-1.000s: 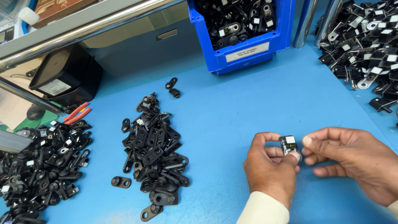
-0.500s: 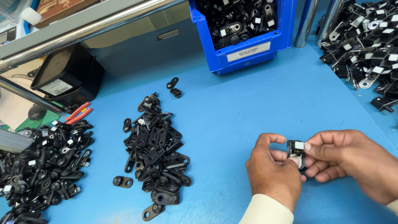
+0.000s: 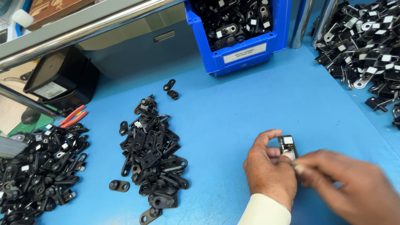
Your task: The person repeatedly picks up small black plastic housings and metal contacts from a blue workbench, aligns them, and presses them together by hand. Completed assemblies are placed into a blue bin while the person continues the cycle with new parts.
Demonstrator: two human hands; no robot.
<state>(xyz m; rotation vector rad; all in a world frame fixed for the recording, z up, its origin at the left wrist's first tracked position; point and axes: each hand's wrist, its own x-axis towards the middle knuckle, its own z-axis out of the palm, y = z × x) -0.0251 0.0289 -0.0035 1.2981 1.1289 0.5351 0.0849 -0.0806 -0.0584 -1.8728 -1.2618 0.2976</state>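
Pinched between left hand (image 3: 268, 173) fingers, a small black part (image 3: 287, 146) stands upright above the blue table (image 3: 250, 108), so the right hand (image 3: 350, 187) fingertips can press its face.

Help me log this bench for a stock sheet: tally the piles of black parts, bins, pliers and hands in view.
Loose piles of black parts on the blue table: 3 (left, middle, right)
Blue bin: 1
Red-handled pliers: 1
Hands: 2 (left hand, right hand)
Total: 7
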